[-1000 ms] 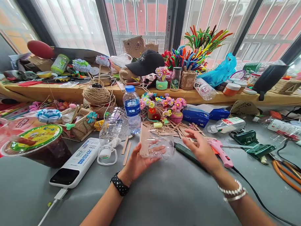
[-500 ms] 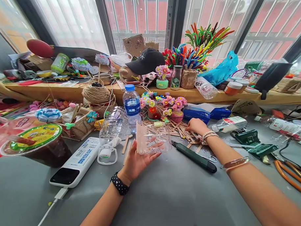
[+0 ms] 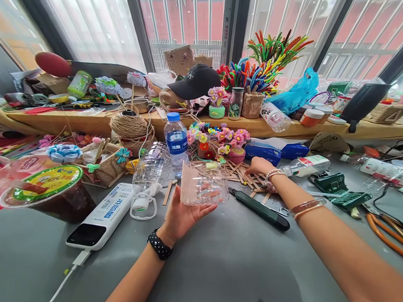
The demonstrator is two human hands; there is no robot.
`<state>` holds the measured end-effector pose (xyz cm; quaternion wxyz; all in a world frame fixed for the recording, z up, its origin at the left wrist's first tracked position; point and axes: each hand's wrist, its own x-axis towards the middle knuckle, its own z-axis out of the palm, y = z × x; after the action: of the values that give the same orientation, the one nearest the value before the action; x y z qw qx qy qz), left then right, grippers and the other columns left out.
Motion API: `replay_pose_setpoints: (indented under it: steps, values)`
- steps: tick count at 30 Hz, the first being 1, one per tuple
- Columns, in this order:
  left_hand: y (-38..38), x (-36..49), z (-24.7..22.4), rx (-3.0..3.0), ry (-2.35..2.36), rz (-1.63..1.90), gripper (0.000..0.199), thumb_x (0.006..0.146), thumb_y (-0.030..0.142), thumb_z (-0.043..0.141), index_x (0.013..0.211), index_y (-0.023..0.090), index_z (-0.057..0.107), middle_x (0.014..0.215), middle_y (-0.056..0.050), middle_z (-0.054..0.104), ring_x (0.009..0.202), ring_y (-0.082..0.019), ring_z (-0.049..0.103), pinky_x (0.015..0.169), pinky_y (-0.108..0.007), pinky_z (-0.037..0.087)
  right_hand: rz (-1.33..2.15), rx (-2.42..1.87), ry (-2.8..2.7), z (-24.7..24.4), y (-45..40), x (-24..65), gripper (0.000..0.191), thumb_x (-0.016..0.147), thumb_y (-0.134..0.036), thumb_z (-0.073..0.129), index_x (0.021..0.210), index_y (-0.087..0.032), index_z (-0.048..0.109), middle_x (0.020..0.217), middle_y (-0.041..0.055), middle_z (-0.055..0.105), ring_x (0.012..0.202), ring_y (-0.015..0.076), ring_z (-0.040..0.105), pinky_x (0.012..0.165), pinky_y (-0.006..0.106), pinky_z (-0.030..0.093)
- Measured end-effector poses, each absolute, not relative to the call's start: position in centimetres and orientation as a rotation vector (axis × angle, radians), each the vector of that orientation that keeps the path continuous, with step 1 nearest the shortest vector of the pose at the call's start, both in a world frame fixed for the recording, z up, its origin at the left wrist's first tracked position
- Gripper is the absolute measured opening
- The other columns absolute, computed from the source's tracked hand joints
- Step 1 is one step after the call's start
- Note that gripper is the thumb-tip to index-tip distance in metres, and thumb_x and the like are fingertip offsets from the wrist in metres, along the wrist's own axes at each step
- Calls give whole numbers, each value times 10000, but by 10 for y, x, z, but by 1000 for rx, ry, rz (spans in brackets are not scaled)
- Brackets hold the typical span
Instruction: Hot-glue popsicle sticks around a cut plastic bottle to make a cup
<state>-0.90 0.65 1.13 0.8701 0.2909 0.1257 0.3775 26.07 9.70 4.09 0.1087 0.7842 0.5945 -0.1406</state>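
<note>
My left hand (image 3: 185,217) supports a cut clear plastic bottle (image 3: 206,186) lying on its side, palm under it and thumb at its left edge. Flat wooden craft sticks (image 3: 187,184) line that left part of the bottle. Over a loose pile of craft sticks (image 3: 237,171) reaches my right hand (image 3: 262,167), its fingertips bent together at the pile's right edge. Whether a stick sits between those fingertips is hidden. A dark green utility knife (image 3: 261,209) and small scissors (image 3: 283,212) rest just below the pile.
A capped water bottle (image 3: 177,143) stands behind my left hand. Leftward are a white power bank (image 3: 103,218) with a cable and a drink cup (image 3: 54,196). A green glue gun (image 3: 345,192), as it appears, and orange-handled scissors (image 3: 386,232) lie right. A cluttered ledge (image 3: 200,124) runs behind.
My right hand has shifted slightly left over the stick pile, its fingertips lower. The cut bottle in my left hand has moved a touch left.
</note>
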Motion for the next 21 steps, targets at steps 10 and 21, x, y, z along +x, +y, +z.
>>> replay_pose_setpoints:
  steps: [10,21]
  values:
    - [6,-9,12,604,294,800,984,708,665,462,1360,38,75,1237,-246,466,1111,-354,475,996,-442,249,-460,2222,1749,39,112,268,306,835,-327,502,1087,-155,511,1094,67,540,929,172,551,779,374,469]
    - [7,-9,9,595,280,795,977,706,654,481,1358,34,102,1268,-253,432,1145,-358,441,1006,-443,240,-462,2291,1780,35,116,273,315,832,-326,507,1094,-152,507,1101,72,536,939,176,548,784,376,467]
